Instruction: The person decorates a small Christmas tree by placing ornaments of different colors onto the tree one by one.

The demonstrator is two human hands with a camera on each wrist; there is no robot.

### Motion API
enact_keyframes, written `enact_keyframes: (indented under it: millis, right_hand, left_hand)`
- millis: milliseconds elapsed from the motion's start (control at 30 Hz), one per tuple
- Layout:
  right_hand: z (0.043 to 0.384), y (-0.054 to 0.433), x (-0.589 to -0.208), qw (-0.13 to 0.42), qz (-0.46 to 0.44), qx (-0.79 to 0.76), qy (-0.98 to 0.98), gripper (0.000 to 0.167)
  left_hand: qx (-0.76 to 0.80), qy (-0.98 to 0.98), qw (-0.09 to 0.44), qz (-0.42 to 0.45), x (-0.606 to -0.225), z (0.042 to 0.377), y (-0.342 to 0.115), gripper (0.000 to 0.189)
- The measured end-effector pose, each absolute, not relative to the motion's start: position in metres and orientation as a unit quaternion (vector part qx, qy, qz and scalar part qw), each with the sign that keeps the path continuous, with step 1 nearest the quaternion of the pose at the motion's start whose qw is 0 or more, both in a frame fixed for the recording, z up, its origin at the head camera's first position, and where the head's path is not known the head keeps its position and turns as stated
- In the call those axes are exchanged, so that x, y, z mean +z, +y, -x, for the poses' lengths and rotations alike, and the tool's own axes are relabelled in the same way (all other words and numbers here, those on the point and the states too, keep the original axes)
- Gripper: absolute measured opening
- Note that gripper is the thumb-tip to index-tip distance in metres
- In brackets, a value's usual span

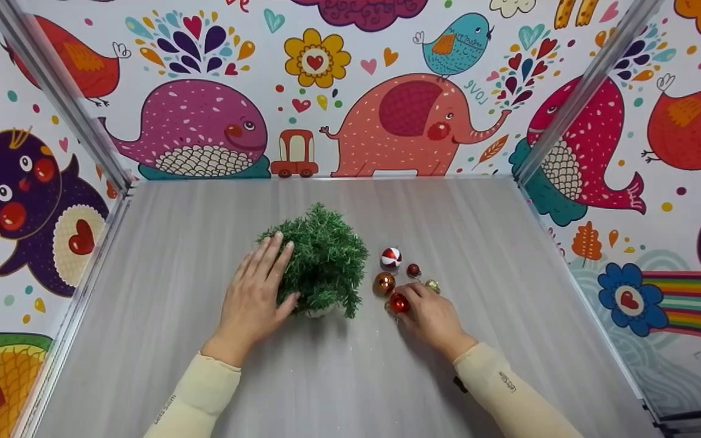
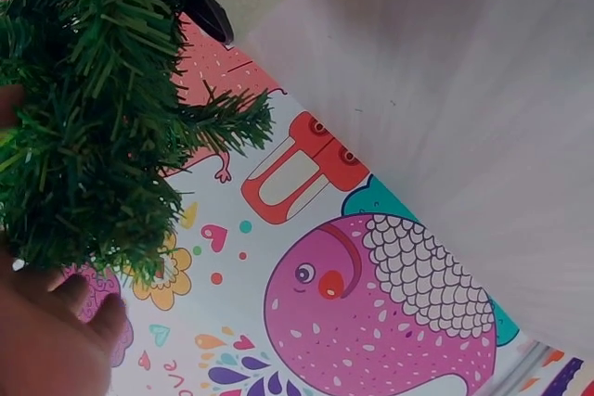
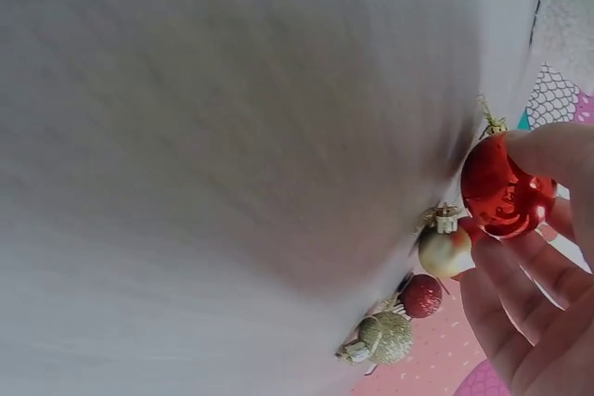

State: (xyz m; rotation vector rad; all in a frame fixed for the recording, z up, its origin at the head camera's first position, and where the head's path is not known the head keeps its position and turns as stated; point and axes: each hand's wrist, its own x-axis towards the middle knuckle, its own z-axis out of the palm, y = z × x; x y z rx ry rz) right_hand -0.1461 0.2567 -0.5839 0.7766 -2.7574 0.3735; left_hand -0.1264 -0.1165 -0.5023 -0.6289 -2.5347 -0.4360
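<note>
A small artificial Christmas tree (image 1: 326, 255) with bushy green branches stands on the table, its pale base showing just below the foliage. My left hand (image 1: 256, 286) rests against the tree's left side with its fingers extended. In the left wrist view the fingertips lie right at the branches (image 2: 102, 136). To the right of the tree, my right hand (image 1: 432, 316) pinches a shiny red bauble (image 3: 506, 187) between thumb and fingers, its gold cap and loop facing away from the palm.
Around the right hand lie a red-and-white bauble (image 1: 390, 257), a copper-gold bauble (image 1: 384, 283), a small dark red glitter bauble (image 1: 413, 270) and a gold glitter bauble (image 3: 385, 337). Cartoon-printed walls (image 1: 302, 61) with metal edge rails enclose the grey table (image 1: 192, 231).
</note>
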Motion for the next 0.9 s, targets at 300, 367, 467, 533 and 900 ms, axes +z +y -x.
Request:
enact_keyframes:
  millis: [300,367,467,533,900]
  right_hand:
    - [0.138,0.257,-0.570,0.134,-0.261,0.181,-0.939,0.049]
    - [0.136,0.256,-0.566,0.138,-0.265,0.192,-0.935,0.049]
    - [0.134,0.254,-0.560,0.144,-0.273,0.204,-0.929,0.048]
    - [0.132,0.252,-0.556,0.145,-0.278,0.214,-0.925,0.046]
    - [0.122,0.232,-0.528,0.144,-0.321,0.320,-0.880,0.047]
  left_hand:
    - [-0.161,-0.913,0.276,0.254,-0.503,0.127,-0.114,0.089]
    - [-0.162,-0.912,0.276,0.257,-0.502,0.127,-0.114,0.087]
    - [-0.163,-0.909,0.282,0.261,-0.502,0.127,-0.114,0.080]
    - [-0.165,-0.907,0.285,0.263,-0.502,0.127,-0.113,0.077]
    - [-0.169,-0.895,0.302,0.282,-0.498,0.125,-0.107,0.054]
